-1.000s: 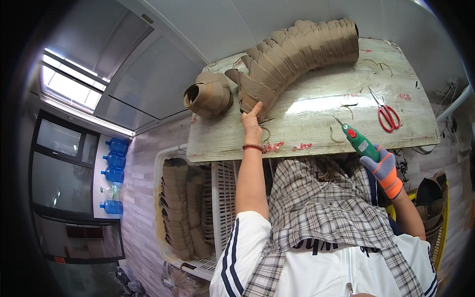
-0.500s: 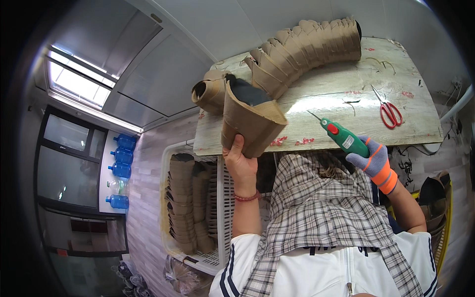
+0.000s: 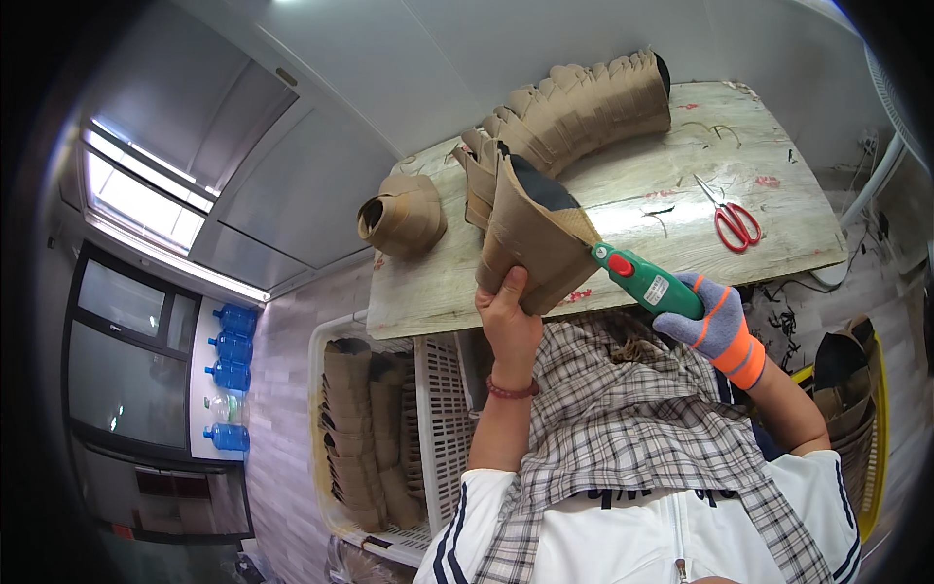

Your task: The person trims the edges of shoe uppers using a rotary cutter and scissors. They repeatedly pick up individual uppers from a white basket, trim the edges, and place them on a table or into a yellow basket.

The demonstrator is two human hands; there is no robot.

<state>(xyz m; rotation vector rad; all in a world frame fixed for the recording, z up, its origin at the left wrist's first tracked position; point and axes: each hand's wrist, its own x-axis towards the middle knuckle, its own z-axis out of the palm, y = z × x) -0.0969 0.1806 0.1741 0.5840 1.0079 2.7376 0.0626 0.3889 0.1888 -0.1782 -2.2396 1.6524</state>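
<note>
My left hand (image 3: 510,326) is bare and closed on the lower edge of a brown curved fabric piece with black lining (image 3: 540,248), which looks like a shoe upper. The piece is tilted up above the table's front edge. In a grey and orange glove, my right hand (image 3: 712,329) grips a green handheld power tool with a red button (image 3: 642,279). Its tip meets the right edge of the fabric piece; the tip's end is hidden there. Behind lies a long curved row of nested brown pieces (image 3: 584,112). Another rolled brown piece (image 3: 413,219) stands at the table's left.
Red-handled scissors (image 3: 736,229) and dark scraps lie on the wooden table (image 3: 778,214). Below left, a white plastic basket (image 3: 443,428) holds stacked brown pieces. A yellow basket (image 3: 879,428) with more is at right. Blue water jugs (image 3: 231,375) line the far left.
My right hand has brought the green tool left, its tip from free air to the piece's edge. The held piece has shifted right, away from the rolled piece. The view has shifted slightly.
</note>
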